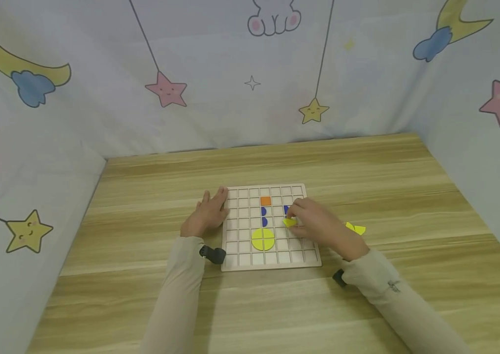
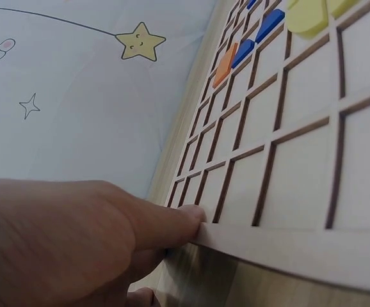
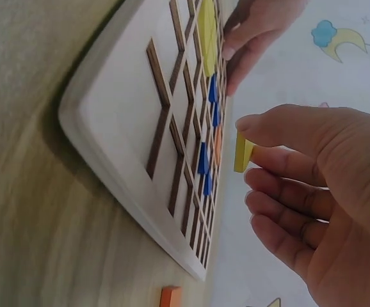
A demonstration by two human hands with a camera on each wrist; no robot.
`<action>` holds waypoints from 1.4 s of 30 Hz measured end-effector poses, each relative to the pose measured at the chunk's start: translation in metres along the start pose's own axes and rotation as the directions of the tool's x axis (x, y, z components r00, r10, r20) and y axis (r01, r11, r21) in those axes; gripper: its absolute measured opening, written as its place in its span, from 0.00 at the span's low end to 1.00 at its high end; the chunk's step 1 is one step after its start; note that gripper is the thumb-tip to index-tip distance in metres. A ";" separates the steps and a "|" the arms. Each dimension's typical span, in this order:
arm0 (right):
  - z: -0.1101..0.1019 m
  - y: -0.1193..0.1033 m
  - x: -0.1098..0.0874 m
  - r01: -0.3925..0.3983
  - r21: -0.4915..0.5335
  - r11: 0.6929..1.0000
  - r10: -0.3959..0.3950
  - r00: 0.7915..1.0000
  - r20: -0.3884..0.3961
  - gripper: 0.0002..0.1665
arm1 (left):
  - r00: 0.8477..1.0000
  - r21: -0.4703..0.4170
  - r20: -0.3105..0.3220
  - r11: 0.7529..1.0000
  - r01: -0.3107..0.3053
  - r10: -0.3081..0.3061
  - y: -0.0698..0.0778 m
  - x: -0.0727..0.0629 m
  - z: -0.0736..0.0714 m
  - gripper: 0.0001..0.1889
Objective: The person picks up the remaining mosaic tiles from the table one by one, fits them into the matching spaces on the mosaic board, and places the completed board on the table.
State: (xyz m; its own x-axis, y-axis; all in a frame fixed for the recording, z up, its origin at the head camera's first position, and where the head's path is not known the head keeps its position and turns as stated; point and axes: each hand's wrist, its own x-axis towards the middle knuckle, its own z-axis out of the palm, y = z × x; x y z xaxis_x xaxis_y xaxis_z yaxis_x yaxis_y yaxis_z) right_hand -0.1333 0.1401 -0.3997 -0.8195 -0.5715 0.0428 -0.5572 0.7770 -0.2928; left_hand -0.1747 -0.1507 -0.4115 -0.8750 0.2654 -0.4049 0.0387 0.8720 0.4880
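My right hand [image 1: 316,221] pinches a yellow quarter-circle piece [image 3: 242,152] between thumb and index finger, over the right part of the gridded wooden board [image 1: 237,261]. The other fingers curl loosely behind it in the right wrist view. My left hand [image 1: 205,215] lies along the board's left edge, fingertips resting on the frame near the far corner. Several yellow pieces form a circle [image 1: 257,240] in the grid. Above them are blue half-round pieces [image 1: 264,222] and an orange square [image 1: 265,200]. Another blue piece [image 1: 286,210] sits beside the right fingers, partly hidden.
Loose yellow pieces [image 1: 359,229] lie on the wooden table [image 1: 267,309] right of the board, partly behind the right wrist. An orange piece [image 3: 170,297] lies by the board in the right wrist view. A printed cloth [image 1: 232,118] stands around the table's back and sides.
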 end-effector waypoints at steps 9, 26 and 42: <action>0.011 -0.008 0.006 0.049 -0.010 0.999 -0.048 0.997 0.059 0.08 | 1.000 -0.010 0.009 1.000 0.003 -0.002 0.000 0.000 0.000 0.33; 0.012 -0.012 0.005 0.144 0.006 0.990 -0.144 0.989 0.030 0.10 | 1.000 -0.007 0.004 1.000 0.005 -0.005 0.000 0.001 0.001 0.33; 0.010 -0.011 0.001 0.118 -0.010 0.993 -0.118 0.992 0.051 0.11 | 1.000 0.002 0.008 1.000 -0.007 0.007 -0.002 0.001 0.000 0.33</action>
State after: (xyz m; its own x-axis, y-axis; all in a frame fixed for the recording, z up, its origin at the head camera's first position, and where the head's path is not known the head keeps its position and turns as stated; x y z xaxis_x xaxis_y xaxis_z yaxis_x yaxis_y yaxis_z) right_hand -0.1270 0.1284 -0.4061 -0.7404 -0.6716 0.0279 -0.6515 0.7067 -0.2758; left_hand -0.1760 -0.1517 -0.4130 -0.8709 0.2748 -0.4074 0.0458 0.8708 0.4895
